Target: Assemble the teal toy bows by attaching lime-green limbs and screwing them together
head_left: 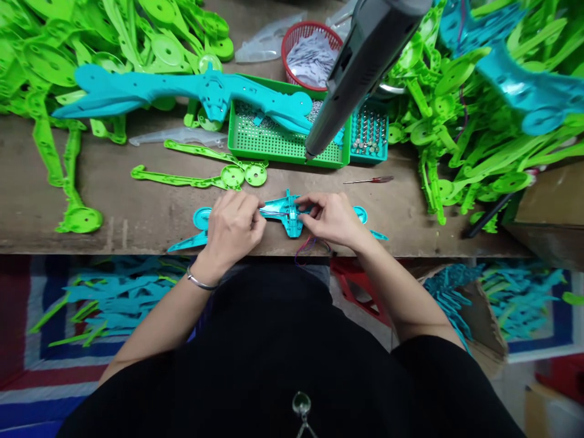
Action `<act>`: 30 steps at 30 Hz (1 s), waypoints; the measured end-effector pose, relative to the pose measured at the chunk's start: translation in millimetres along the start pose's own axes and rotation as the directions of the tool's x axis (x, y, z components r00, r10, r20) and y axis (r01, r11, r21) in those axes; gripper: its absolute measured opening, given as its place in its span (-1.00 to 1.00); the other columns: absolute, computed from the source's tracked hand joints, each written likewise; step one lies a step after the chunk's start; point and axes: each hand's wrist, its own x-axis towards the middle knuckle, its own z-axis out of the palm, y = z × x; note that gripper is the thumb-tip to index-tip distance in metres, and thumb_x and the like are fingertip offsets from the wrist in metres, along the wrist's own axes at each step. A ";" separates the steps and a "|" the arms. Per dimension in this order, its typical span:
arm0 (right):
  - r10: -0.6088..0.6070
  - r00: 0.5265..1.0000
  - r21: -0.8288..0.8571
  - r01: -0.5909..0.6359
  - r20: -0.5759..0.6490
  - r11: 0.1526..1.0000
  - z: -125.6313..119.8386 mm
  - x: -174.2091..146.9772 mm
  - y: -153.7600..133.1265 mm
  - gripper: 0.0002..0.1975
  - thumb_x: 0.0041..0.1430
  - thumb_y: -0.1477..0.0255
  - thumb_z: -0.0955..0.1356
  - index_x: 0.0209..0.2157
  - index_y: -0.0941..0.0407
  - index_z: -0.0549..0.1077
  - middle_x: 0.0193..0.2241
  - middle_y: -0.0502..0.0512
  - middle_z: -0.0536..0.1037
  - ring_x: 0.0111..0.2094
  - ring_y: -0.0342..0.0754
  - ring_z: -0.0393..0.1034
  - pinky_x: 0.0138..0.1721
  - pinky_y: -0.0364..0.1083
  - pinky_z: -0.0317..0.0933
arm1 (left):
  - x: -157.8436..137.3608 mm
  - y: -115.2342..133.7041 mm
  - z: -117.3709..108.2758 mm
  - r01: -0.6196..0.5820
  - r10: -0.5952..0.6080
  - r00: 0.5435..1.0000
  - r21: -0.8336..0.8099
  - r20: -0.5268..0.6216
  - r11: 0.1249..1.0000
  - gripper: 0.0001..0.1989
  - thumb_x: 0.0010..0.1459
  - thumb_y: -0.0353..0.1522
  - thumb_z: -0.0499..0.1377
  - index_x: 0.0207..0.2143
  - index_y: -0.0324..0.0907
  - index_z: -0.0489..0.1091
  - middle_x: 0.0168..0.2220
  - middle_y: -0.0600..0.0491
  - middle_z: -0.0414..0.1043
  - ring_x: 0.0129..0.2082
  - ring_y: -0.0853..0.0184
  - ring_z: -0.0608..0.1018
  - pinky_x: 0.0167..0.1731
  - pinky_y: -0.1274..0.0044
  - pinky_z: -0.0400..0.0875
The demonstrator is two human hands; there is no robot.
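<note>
A blue plastic shell part (pixel 292 226) with a central hub and long arms lies at the table's front edge, its hollow ribbed side up. Over its left arm my left hand (pixel 235 222) is closed, with thin wires (pixel 276 213) running from its fingertips towards the hub. My right hand (pixel 332 218) is bent over the hub's right side. Its thumb and fingers are drawn together, and what they pinch is too small to make out. A loop of red and purple wire (pixel 306 246) hangs below that hand. Both hands cover stretches of the shell's arms.
Two green arm parts (pixel 182 177) and a screwdriver (pixel 368 180) lie behind the hands. Further back stand a green basket (pixel 292 152) of small metal parts, a blue screw tray (pixel 370 159) and a red basket (pixel 287 55). A grey electric screwdriver (pixel 360 67) hangs overhead. Green parts heap both sides.
</note>
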 end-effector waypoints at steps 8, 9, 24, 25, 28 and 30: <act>-0.021 0.974 -0.109 -0.004 -0.225 0.994 -3.6 0.4 14.2 -0.70 0.05 0.45 0.34 -0.14 0.11 0.51 -0.13 0.21 0.56 -0.07 0.13 0.40 -0.01 0.09 0.26 | -21.9 -10.2 6.9 -0.027 0.017 0.999 -0.188 -0.051 0.982 -0.82 0.21 -0.47 0.05 -0.31 -0.13 0.43 -0.38 -0.02 0.52 -0.30 0.20 0.52 -0.25 0.36 0.40; -0.016 0.980 -0.127 -0.009 -0.196 0.992 -3.9 0.8 14.1 -0.67 0.04 0.44 0.35 -0.11 0.12 0.50 -0.09 0.24 0.56 -0.02 0.16 0.38 0.03 0.12 0.24 | -24.2 -10.4 9.4 -0.032 0.017 0.997 -0.201 -0.076 0.979 -0.82 0.21 -0.47 0.05 -0.31 -0.13 0.44 -0.38 -0.02 0.53 -0.30 0.20 0.52 -0.24 0.36 0.41; 0.254 0.966 -0.184 -0.243 0.039 0.952 -2.4 10.2 -3.1 -0.66 0.01 0.36 0.44 -0.12 0.10 0.52 -0.32 0.08 0.58 -0.36 -0.01 0.35 -0.28 -0.06 0.10 | -30.1 -12.1 16.1 -0.103 0.072 0.986 -0.201 -0.153 0.974 -0.82 0.19 -0.48 0.10 -0.29 -0.12 0.49 -0.35 -0.01 0.58 -0.28 0.22 0.57 -0.22 0.37 0.41; 0.262 0.965 -0.193 -0.251 0.032 0.949 -2.1 10.2 -3.7 -0.66 0.00 0.36 0.45 -0.13 0.10 0.51 -0.33 0.08 0.58 -0.36 0.00 0.35 -0.28 -0.05 0.10 | -30.2 -12.3 16.5 -0.107 0.078 0.986 -0.193 -0.149 0.975 -0.82 0.19 -0.48 0.10 -0.28 -0.12 0.49 -0.35 -0.01 0.58 -0.28 0.22 0.58 -0.22 0.37 0.41; 0.250 0.967 -0.185 -0.238 0.041 0.953 -3.7 9.6 -2.3 -0.64 0.01 0.35 0.44 -0.11 0.11 0.50 -0.32 0.10 0.58 -0.35 0.01 0.37 -0.25 -0.03 0.14 | -30.0 -12.7 18.1 -0.072 0.053 0.993 -0.193 -0.102 0.978 -0.81 0.17 -0.47 0.11 -0.27 -0.11 0.50 -0.33 -0.02 0.58 -0.27 0.20 0.59 -0.20 0.34 0.42; 0.211 0.974 -0.138 -0.198 0.082 0.970 -6.6 9.2 1.4 -0.64 0.06 0.35 0.40 -0.08 0.11 0.48 -0.26 0.12 0.60 -0.30 0.03 0.41 -0.21 -0.01 0.18 | -29.6 -12.5 18.5 -0.040 0.019 0.995 -0.223 -0.098 0.974 -0.81 0.15 -0.47 0.11 -0.26 -0.11 0.50 -0.34 -0.03 0.57 -0.26 0.19 0.58 -0.19 0.32 0.44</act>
